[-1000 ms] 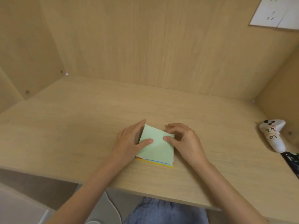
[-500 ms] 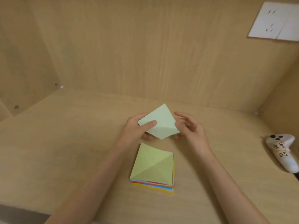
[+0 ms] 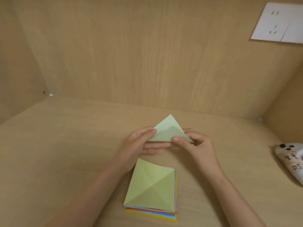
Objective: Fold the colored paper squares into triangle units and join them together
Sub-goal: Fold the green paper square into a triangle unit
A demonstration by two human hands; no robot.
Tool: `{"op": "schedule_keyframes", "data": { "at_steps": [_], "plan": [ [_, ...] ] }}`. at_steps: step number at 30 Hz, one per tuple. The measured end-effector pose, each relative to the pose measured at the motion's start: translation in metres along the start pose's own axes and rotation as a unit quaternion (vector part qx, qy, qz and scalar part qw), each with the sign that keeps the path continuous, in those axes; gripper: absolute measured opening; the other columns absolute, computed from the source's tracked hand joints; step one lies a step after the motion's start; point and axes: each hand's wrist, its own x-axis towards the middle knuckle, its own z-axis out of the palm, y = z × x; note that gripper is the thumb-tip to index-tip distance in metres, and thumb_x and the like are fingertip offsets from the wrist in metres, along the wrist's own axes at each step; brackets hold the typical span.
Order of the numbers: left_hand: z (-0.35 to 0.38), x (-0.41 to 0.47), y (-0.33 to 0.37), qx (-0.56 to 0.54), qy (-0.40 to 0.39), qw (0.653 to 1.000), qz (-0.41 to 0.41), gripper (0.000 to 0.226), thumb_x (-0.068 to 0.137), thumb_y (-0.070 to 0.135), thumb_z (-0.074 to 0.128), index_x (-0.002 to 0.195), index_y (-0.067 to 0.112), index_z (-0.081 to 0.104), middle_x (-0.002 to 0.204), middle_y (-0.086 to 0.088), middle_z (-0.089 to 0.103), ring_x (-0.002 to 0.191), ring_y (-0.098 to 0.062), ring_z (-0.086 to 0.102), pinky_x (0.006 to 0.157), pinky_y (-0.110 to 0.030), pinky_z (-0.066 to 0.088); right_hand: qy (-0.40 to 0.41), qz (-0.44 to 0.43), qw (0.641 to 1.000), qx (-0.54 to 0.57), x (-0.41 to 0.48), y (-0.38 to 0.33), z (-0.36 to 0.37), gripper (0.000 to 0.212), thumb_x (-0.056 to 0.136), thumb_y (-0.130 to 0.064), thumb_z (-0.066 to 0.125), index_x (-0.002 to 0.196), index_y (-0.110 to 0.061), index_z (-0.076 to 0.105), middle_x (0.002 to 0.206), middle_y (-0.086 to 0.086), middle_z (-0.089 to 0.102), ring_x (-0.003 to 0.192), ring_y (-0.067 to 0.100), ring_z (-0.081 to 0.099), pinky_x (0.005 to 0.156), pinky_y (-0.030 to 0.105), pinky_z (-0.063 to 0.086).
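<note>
A pale green paper sheet [image 3: 168,131] is held above the desk, folded over into a triangle with its tip pointing away from me. My left hand [image 3: 142,145] pinches its left corner between thumb and fingers. My right hand [image 3: 195,145] pinches its lower right edge with thumb and forefinger. Below the hands, a stack of colored paper squares [image 3: 151,189] lies on the wooden desk [image 3: 65,153]; its top sheet is yellow-green with diagonal creases, and red, blue, orange and yellow edges show underneath.
A white game-style controller [image 3: 291,159] with handwritten labels lies at the desk's right edge. Wooden walls enclose the desk at the back and both sides. A white wall socket plate [image 3: 278,23] sits high on the right.
The pale green sheet was lifted off the stack and moved away from me, then went from a flat diamond to a folded triangle. The yellow-green sheet beneath became visible.
</note>
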Motion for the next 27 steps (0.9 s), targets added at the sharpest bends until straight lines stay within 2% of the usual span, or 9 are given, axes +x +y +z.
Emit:
{"op": "schedule_keyframes", "data": {
  "at_steps": [5,8,15,17,19,21,22,24,27],
  "plan": [
    [0.007,-0.002,0.007,0.044,0.006,0.998,0.046,0.044,0.083,0.041,0.054,0.115,0.012,0.061,0.109,-0.004,0.072,0.093,-0.027,0.071,0.073,-0.031,0.058,0.051,0.025,0.998,0.013,0.003,-0.001,-0.002,0.010,0.080,-0.011,0.072,0.072,-0.006,0.068,0.055,-0.007,0.059,0.053,0.007,0.048,0.052,0.013,0.038],
    [0.010,-0.004,0.007,0.077,0.019,0.994,0.074,0.045,0.074,0.024,0.073,0.117,0.016,0.060,0.098,-0.005,0.075,0.087,-0.024,0.072,0.068,-0.026,0.058,0.053,0.028,0.997,0.053,0.004,-0.004,0.000,0.006,0.079,-0.004,0.071,0.081,-0.002,0.066,0.057,0.000,0.061,0.048,0.010,0.048,0.049,0.017,0.040],
    [0.008,0.000,0.002,0.116,0.054,0.983,0.128,0.048,0.074,0.002,0.075,0.113,0.026,0.062,0.092,-0.002,0.076,0.083,-0.019,0.073,0.066,-0.024,0.057,0.050,0.023,0.996,0.068,0.002,-0.007,0.003,0.009,0.078,-0.003,0.072,0.081,0.000,0.064,0.060,0.001,0.062,0.047,0.008,0.049,0.047,0.017,0.040],
    [0.006,0.000,-0.001,0.141,0.048,0.976,0.161,0.051,0.069,0.004,0.079,0.108,0.033,0.065,0.106,0.006,0.072,0.092,-0.014,0.071,0.073,-0.023,0.056,0.055,0.014,0.997,0.049,0.001,-0.006,0.001,0.012,0.078,-0.009,0.073,0.076,0.000,0.065,0.064,0.004,0.061,0.052,0.009,0.050,0.053,0.017,0.041],
    [0.007,0.000,-0.002,0.214,0.049,0.953,0.209,0.041,0.064,0.016,0.081,0.100,0.033,0.071,0.126,0.013,0.061,0.111,-0.004,0.061,0.086,-0.020,0.051,0.060,0.003,0.997,0.043,0.001,-0.006,0.000,0.014,0.076,-0.017,0.075,0.074,-0.004,0.068,0.084,-0.001,0.069,0.072,0.011,0.061,0.068,0.021,0.046],
    [0.008,-0.001,-0.002,0.303,0.064,0.917,0.251,0.025,0.065,0.026,0.076,0.087,0.015,0.074,0.138,0.012,0.049,0.122,0.002,0.051,0.096,-0.013,0.040,0.068,-0.016,0.997,0.020,0.002,-0.005,-0.001,0.017,0.070,-0.025,0.076,0.072,-0.010,0.071,0.111,-0.011,0.068,0.108,0.007,0.060,0.090,0.023,0.043],
    [0.008,-0.001,-0.001,0.323,0.077,0.905,0.268,0.024,0.067,0.027,0.074,0.081,0.007,0.074,0.139,0.010,0.048,0.123,0.003,0.049,0.097,-0.011,0.037,0.074,-0.026,0.997,0.004,0.002,-0.006,-0.001,0.016,0.068,-0.028,0.077,0.070,-0.013,0.072,0.114,-0.012,0.067,0.115,0.007,0.056,0.094,0.024,0.040],
    [0.011,-0.004,0.001,0.307,0.104,0.904,0.278,0.022,0.068,0.026,0.073,0.080,0.008,0.074,0.126,0.012,0.061,0.112,0.004,0.057,0.093,-0.011,0.040,0.073,-0.038,0.997,0.003,0.000,-0.010,-0.001,0.013,0.069,-0.029,0.079,0.071,-0.018,0.072,0.098,-0.009,0.072,0.100,0.008,0.062,0.087,0.029,0.042],
    [0.014,-0.006,0.006,0.206,0.146,0.941,0.227,0.008,0.070,0.017,0.077,0.070,0.023,0.072,0.069,0.017,0.070,0.065,0.003,0.061,0.060,-0.013,0.045,0.047,-0.044,0.997,0.036,-0.004,-0.017,0.002,0.011,0.074,-0.021,0.077,0.083,-0.019,0.071,0.086,-0.002,0.073,0.081,0.013,0.065,0.075,0.035,0.048]
  ]
}}
